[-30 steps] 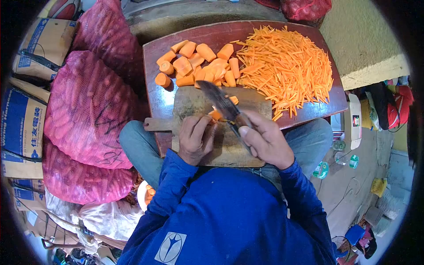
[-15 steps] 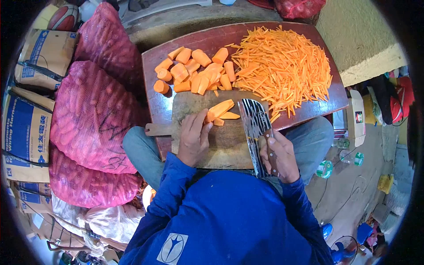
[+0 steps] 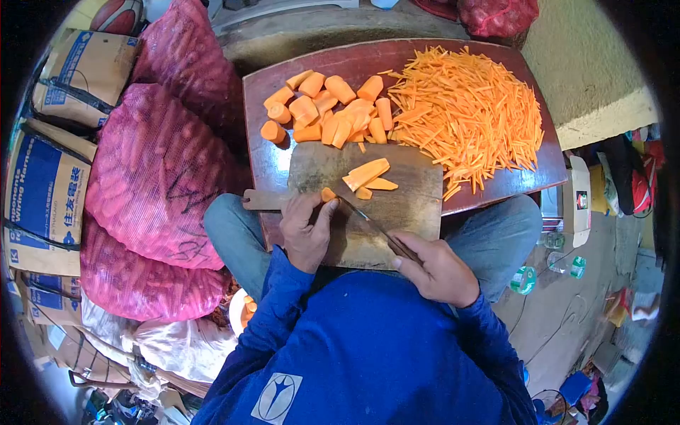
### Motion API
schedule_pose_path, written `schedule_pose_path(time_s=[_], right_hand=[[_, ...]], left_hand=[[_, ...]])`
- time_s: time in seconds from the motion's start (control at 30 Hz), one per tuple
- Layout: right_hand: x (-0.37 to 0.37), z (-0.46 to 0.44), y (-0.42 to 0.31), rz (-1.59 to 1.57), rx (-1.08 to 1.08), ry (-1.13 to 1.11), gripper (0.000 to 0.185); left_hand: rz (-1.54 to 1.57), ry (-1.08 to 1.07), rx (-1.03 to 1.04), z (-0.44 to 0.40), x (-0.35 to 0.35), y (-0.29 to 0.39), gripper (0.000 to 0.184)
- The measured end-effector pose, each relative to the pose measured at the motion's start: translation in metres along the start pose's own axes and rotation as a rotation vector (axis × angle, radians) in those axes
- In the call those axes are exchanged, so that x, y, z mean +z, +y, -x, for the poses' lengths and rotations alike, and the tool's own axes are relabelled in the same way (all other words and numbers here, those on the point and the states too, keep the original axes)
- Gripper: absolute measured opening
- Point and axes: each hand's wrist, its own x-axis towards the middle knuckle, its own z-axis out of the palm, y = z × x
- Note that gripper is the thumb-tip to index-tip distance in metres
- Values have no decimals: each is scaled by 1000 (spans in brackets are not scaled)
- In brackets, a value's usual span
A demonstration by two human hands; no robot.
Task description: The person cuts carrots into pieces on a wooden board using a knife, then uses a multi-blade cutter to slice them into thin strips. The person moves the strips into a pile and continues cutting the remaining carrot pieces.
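Note:
My left hand pinches a small carrot piece on the wooden cutting board. In my right hand is a cleaver, gripped by its brown wooden handle. Its blade is seen nearly edge-on and slants up-left, the tip beside the carrot piece. Just beyond lie several cut carrot slices on the board. Peeled carrot chunks are heaped behind the board at the left. At the right rises a large pile of carrot sticks.
The reddish-brown table carries the board and carrots. Full pink mesh sacks stand at the left, beside cardboard boxes. A white container holds orange pieces near my left arm. Plastic bottles lie on the floor at the right.
The cleaver has swung left from the board's right side and turned edge-on, its tip now by my left hand. My left hand has left the larger slices and holds a small carrot piece.

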Motion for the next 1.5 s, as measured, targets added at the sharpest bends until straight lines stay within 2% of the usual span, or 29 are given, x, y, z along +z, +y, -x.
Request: schedule_pose_path(time_s=[0.3,0.43,0.6,0.73,0.8,0.83,1.2,1.5], right_hand=[[-3,-20,-12,51,-13,-82,37],[-4,-20,-6,50,-48,-76,36],[-7,-18,-12,24,11,-90,34],[-7,-18,-14,-23,44,-97,36],[-6,-17,-16,-22,8,-58,39],[-6,-17,-17,-22,8,-58,39],[-9,-8,-26,-20,8,-54,42],[-6,-7,-26,33,-9,-44,37]], left_hand=[[52,5,-44,9,-4,8,39],[92,15,-80,11,-3,9,36],[51,23,25,9,-3,10,30],[58,33,31,11,0,4,29],[159,44,-153,14,2,3,27],[159,45,-153,15,3,1,27],[-87,79,134,11,3,2,30],[-101,88,151,13,3,-3,27]])
